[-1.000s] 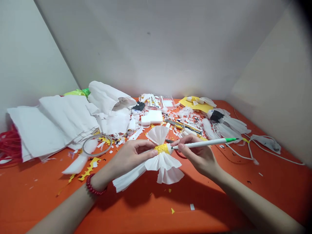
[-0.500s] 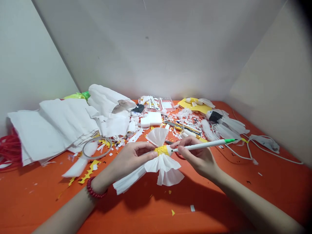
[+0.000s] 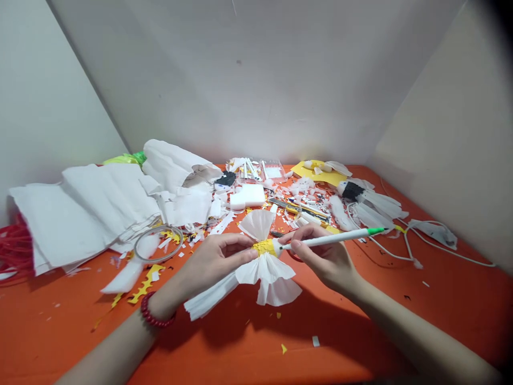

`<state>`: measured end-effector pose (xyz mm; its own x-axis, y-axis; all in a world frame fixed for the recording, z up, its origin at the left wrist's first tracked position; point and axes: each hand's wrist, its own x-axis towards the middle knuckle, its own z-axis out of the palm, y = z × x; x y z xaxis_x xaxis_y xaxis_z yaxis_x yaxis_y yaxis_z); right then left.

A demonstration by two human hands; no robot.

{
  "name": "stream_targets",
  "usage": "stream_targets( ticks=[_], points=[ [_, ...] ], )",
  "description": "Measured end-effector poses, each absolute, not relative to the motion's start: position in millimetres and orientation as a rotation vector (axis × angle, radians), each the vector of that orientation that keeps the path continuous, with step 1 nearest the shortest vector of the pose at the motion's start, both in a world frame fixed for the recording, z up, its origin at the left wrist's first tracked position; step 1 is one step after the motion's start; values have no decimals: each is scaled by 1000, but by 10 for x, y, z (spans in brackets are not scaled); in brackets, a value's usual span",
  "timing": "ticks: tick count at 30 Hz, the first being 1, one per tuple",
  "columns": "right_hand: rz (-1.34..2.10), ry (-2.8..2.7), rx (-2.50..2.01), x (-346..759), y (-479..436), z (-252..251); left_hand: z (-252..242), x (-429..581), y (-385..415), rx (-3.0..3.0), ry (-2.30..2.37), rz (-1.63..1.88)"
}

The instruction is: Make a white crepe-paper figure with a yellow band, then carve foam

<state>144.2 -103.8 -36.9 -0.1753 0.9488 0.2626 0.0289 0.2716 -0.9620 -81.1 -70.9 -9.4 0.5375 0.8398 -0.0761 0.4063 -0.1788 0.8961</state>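
A white crepe-paper flower (image 3: 266, 270) with a yellow fringed band (image 3: 264, 247) round its middle is held above the orange table (image 3: 360, 331). My left hand (image 3: 214, 256), with a red bead bracelet on the wrist, is closed on the flower just left of the band. My right hand (image 3: 323, 254) pinches a white pen with a green tip (image 3: 340, 236). The pen's near end touches the yellow band.
White paper sheets (image 3: 92, 206) are heaped at the left by a wire ring (image 3: 158, 243) and red cord (image 3: 14, 246). Scraps, scissors (image 3: 298, 208), a white block (image 3: 248, 197), yellow paper (image 3: 320, 172) and white cable (image 3: 425, 240) lie further back. Walls enclose three sides.
Both hands and the flower stay almost where they were. The view has drifted slightly, so the clutter sits a little higher and leftward.
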Motion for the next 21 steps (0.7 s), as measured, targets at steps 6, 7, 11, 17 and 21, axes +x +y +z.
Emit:
stream_targets(
  ticks=[6, 7, 11, 17, 21],
  points=[
    [1100, -1464, -965, 1441, -1045, -377, -90, -818, -710, 1763, 1022, 560],
    [1105, -1462, -967, 1440, -1046, -377, -88, -820, -712, 1762, 1022, 560],
    [1113, -1457, -972, 1434, -1054, -357, -83, -821, -720, 1763, 1021, 559],
    [1109, -1462, -959, 1431, -1061, -346, -109, -820, -715, 1779, 1027, 559],
    [1091, -1467, -975, 1432, -1068, -340, -108, -823, -719, 1783, 1040, 559]
  ],
)
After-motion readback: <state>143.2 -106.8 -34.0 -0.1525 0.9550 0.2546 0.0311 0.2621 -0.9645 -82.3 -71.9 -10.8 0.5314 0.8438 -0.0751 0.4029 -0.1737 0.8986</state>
